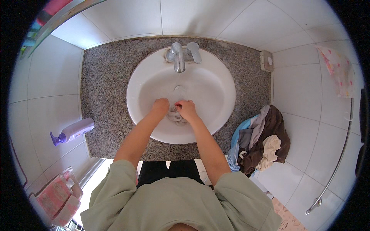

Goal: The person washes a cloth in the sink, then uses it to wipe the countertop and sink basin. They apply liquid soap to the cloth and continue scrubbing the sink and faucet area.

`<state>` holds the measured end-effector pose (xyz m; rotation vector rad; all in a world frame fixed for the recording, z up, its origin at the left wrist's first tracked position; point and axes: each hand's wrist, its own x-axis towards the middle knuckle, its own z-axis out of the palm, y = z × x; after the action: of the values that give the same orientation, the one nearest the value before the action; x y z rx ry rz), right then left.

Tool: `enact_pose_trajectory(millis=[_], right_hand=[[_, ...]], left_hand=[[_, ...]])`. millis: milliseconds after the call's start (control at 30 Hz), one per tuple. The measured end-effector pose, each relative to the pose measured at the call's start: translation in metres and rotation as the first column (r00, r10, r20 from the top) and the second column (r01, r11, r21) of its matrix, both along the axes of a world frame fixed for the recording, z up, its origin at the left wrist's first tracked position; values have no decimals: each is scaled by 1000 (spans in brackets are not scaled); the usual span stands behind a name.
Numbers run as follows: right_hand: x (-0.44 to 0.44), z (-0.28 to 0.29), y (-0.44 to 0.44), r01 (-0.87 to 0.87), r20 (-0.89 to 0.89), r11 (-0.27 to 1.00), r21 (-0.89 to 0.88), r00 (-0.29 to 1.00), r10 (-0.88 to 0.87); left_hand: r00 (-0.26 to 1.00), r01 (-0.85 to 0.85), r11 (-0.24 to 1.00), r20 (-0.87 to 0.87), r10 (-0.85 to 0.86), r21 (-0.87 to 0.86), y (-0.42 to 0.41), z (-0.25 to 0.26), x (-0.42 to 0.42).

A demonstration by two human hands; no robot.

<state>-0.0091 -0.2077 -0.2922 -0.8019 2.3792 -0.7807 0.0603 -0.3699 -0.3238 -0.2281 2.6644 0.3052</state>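
Both of my hands are down inside a white oval washbasin. A small wet, whitish-grey cloth lies bunched low in the bowl, just below and between them. My left hand is curled at the cloth's left, its fingertips turned away from view. My right hand is bent over the cloth's right side, with thumb and fingers curled in. Whether either hand grips the fabric is hidden. Beyond the hands, a round drain stopper shows in the bowl, below the chrome faucet.
Speckled granite countertop surrounds the basin. A purple pump bottle lies at the left edge. At the right front, a blue tub holds heaped clothes. A small box sits at the back right; a metal towel bar runs along the wall.
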Motion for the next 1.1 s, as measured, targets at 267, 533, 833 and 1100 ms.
enact_pose_trajectory(millis=[267,533,833,1100], right_hand=[[-4,12,-14,408,307,883,-232,892,-332],[-51,-29,-21,217,-150,942,-256,954,-260],[-36,-32,-27,93,-154,982,-165,981,-118],[-47,-41,-16,78,-192,975,-210,974,-120]], left_hand=[[456,-587,-215,538,709,780,32,10,-18],[880,-248,806,-223,419,537,89,29,4],[893,-135,896,-340,295,423,88,51,40],[929,-169,879,-226,293,446,88,62,38]])
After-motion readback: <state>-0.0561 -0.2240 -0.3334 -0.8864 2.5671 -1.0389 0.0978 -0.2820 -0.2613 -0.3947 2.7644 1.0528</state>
